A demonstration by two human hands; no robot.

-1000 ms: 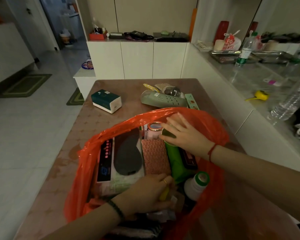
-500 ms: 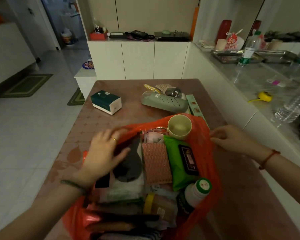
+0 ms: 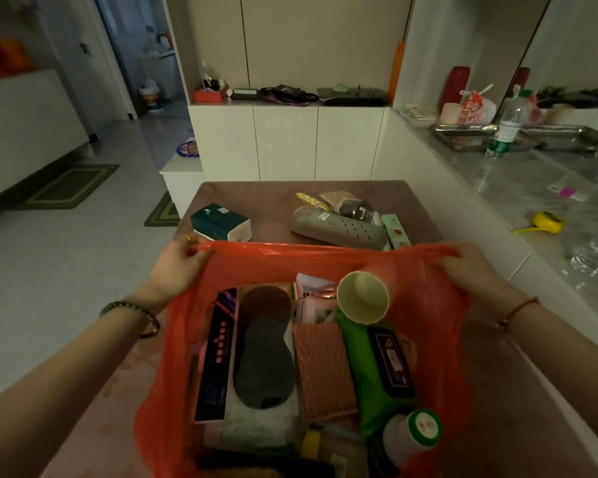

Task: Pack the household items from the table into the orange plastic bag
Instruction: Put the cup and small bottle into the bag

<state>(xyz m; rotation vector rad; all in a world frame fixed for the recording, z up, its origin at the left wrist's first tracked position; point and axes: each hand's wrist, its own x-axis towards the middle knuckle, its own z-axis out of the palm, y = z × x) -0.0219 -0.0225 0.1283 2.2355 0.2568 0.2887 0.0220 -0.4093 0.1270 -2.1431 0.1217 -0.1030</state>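
Nearest the camera, the orange plastic bag (image 3: 439, 339) stands open on the brown table (image 3: 518, 391), already crowded: a white bottle with a green cap (image 3: 411, 432) at the near right, a green wipes pack (image 3: 370, 367), a pinkish textured pad (image 3: 321, 370), a dark insole (image 3: 265, 350), a long black box (image 3: 216, 360) and a pale paper cup (image 3: 361, 296) lying on its side at the far edge. Most of the packing looks done. The thin film is translucent and creased, pulled taut along its far rim. The left hand (image 3: 175, 267) pinches that rim at the left corner, fingers closed on the plastic; the right hand (image 3: 470, 267) grips the right corner likewise. Beyond the bag, several things remain on the table: a teal and white box (image 3: 220, 222), a grey perforated case (image 3: 337, 225), a narrow green box (image 3: 397, 231) beside it, and a small cluster behind, including a dark jar (image 3: 356, 208) and a yellow-patterned wrapper (image 3: 313, 201).
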